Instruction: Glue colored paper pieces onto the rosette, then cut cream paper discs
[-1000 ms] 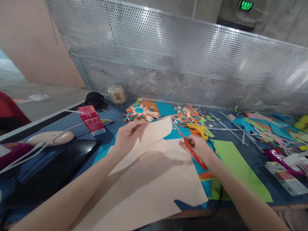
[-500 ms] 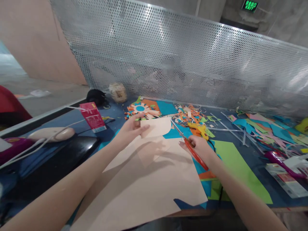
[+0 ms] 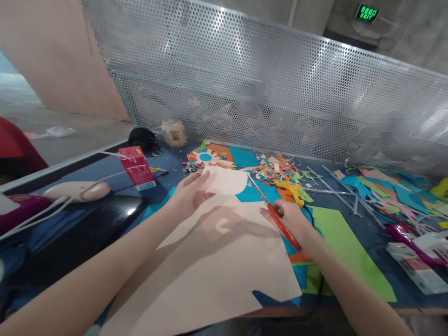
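Note:
My left hand (image 3: 191, 193) pinches a rounded cut piece of pale peach paper (image 3: 227, 181) and holds it just above the table. Under it lies a large peach paper sheet (image 3: 217, 266) that covers the near middle of the blue table. My right hand (image 3: 292, 219) is closed round the red handles of a pair of scissors (image 3: 271, 210); the blades point away to the upper left, beside the cut piece. A paper rosette (image 3: 206, 158) of orange, blue and peach strips lies just beyond my left hand.
A green sheet (image 3: 345, 245) lies to the right, with a yellow glue gun (image 3: 290, 189) and several coloured paper scraps (image 3: 385, 189) behind. A red carton (image 3: 137, 168), a black case (image 3: 87, 228) and a pink object (image 3: 75, 191) stand left. A perforated metal screen (image 3: 266, 88) backs the table.
My left hand has lifted the cut peach piece clear of the big sheet and turned it flatter, toward the rosette. My right hand with the scissors has barely moved.

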Tool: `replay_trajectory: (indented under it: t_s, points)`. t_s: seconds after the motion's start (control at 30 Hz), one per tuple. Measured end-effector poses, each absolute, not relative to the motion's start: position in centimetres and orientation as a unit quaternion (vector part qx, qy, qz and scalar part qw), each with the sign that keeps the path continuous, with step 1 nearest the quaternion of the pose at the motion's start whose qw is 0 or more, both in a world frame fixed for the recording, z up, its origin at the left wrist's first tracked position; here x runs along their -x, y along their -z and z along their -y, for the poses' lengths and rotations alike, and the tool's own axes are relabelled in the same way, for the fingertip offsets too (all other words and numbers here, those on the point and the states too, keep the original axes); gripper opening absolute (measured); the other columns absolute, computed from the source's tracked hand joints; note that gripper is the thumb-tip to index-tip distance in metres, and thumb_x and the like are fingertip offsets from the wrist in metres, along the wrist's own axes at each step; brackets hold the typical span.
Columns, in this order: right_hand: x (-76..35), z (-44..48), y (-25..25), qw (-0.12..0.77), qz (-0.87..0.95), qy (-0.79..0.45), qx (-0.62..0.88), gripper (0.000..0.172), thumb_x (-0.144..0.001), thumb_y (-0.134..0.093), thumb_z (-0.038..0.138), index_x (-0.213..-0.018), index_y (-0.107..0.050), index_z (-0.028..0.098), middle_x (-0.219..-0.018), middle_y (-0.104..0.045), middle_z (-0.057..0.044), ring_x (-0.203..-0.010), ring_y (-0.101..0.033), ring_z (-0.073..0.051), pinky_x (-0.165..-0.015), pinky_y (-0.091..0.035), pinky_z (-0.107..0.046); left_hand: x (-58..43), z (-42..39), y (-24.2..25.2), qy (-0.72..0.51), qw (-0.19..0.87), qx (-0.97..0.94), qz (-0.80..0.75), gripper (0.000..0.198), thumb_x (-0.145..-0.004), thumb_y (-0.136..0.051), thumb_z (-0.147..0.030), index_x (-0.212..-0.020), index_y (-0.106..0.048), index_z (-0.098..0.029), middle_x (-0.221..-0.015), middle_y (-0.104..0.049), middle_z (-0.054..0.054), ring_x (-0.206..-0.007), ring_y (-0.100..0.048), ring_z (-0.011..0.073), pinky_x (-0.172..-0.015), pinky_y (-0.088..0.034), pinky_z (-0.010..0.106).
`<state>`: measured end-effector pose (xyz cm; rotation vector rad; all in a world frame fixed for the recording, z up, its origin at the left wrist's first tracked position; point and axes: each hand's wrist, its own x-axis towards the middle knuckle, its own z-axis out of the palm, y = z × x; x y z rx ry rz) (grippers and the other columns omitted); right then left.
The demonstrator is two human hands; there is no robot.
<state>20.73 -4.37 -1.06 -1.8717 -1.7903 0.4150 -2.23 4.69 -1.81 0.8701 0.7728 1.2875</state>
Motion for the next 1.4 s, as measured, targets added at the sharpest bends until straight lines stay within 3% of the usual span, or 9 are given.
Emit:
replay_trajectory:
  t_s: [0.2,0.4,0.6,0.67,0.8,0.93,1.0,1.13,1.4]
  points:
    - [-20.6,4.4,0.9,0.247,0.667,-0.152,0.686,0.045,-0.072,-0.051,0.061,-0.055,-0.039,0.021,-0.046,-0.035,0.006,-0.044,-0.030,-0.009,-0.041,-0.023,-0.022,1.4,-3.4,1.9,-0.439,0.702,-0.433,-0.358,0.044,-0.056,-0.080,-0.011,-0.094,-0.061,-0.014,-0.080,-0.069,0.005,-0.065,-0.066,0.0146,-0.050,-0.053,0.019]
    - [-20.8,4.2,1.4,0.246,0.666,-0.143,0.689,0.043,-0.074,-0.050,0.059,-0.056,-0.040,0.022,-0.045,-0.036,0.006,-0.043,-0.031,-0.010,-0.042,-0.024,-0.023,2.1,-4.5,1.6,-0.573,0.631,-0.367,-0.373,0.036,-0.056,-0.077,-0.006,-0.086,-0.059,-0.014,-0.065,-0.067,-0.001,-0.053,-0.061,0.0089,-0.045,-0.050,0.016]
    - [-20.5,4.4,1.6,0.238,0.678,-0.150,0.679,0.041,-0.073,-0.053,0.055,-0.056,-0.040,0.021,-0.047,-0.035,0.006,-0.046,-0.029,-0.009,-0.043,-0.024,-0.022,1.0,-4.0,1.4,-0.644,0.660,-0.252,-0.292,0.017,-0.068,-0.064,0.001,-0.070,-0.058,-0.014,-0.067,-0.067,-0.001,-0.065,-0.066,0.0074,-0.070,-0.054,0.016]
    - [-20.3,4.5,1.6,0.241,0.680,-0.149,0.676,0.041,-0.073,-0.053,0.055,-0.056,-0.040,0.021,-0.047,-0.035,0.006,-0.046,-0.029,-0.009,-0.043,-0.024,-0.022,0.6,-3.6,1.4,-0.627,0.671,-0.254,-0.301,0.020,-0.067,-0.065,0.003,-0.072,-0.058,-0.015,-0.061,-0.064,-0.003,-0.059,-0.063,0.0064,-0.064,-0.053,0.015]
    - [-20.2,4.5,1.7,0.253,0.678,-0.151,0.673,0.039,-0.075,-0.052,0.055,-0.057,-0.042,0.021,-0.046,-0.037,0.006,-0.047,-0.031,-0.010,-0.043,-0.026,-0.022,0.5,-3.0,1.3,-0.554,0.721,-0.282,-0.306,0.015,-0.073,-0.069,-0.030,-0.078,-0.061,-0.017,-0.068,-0.068,0.001,-0.059,-0.063,0.0116,-0.051,-0.050,0.020]
    - [-20.2,4.4,1.8,0.269,0.674,-0.155,0.670,0.038,-0.074,-0.052,0.053,-0.058,-0.042,0.020,-0.047,-0.039,0.006,-0.047,-0.033,-0.009,-0.043,-0.027,-0.021,0.7,-2.2,1.3,-0.435,0.808,-0.317,-0.241,0.063,-0.067,-0.050,-0.072,-0.098,-0.064,-0.020,-0.098,-0.070,0.012,-0.081,-0.067,0.0268,-0.049,-0.050,0.028]
    - [-20.1,4.4,1.9,0.273,0.672,-0.158,0.670,0.037,-0.074,-0.053,0.053,-0.058,-0.043,0.020,-0.047,-0.040,0.006,-0.047,-0.035,-0.010,-0.043,-0.028,-0.021,0.7,-1.8,1.5,-0.373,0.830,-0.345,-0.231,0.055,-0.065,-0.060,-0.064,-0.092,-0.067,-0.016,-0.095,-0.071,0.012,-0.072,-0.068,0.0238,-0.049,-0.049,0.026]
    - [-20.1,4.4,1.9,0.278,0.667,-0.156,0.673,0.038,-0.075,-0.052,0.054,-0.060,-0.044,0.020,-0.049,-0.043,0.005,-0.047,-0.034,-0.009,-0.042,-0.028,-0.021,0.3,-1.6,2.0,-0.414,0.783,-0.364,-0.288,0.013,-0.063,-0.075,-0.019,-0.070,-0.067,-0.012,-0.075,-0.072,0.008,-0.053,-0.062,0.0105,-0.051,-0.049,0.019]
    - [-20.0,4.6,2.0,0.264,0.676,-0.153,0.670,0.034,-0.073,-0.056,0.050,-0.060,-0.042,0.021,-0.048,-0.041,0.006,-0.047,-0.036,-0.010,-0.045,-0.028,-0.022,-0.2,-2.9,2.4,-0.566,0.703,-0.297,-0.312,0.015,-0.068,-0.068,-0.004,-0.075,-0.061,-0.015,-0.067,-0.069,0.000,-0.061,-0.066,0.0099,-0.049,-0.049,0.016]
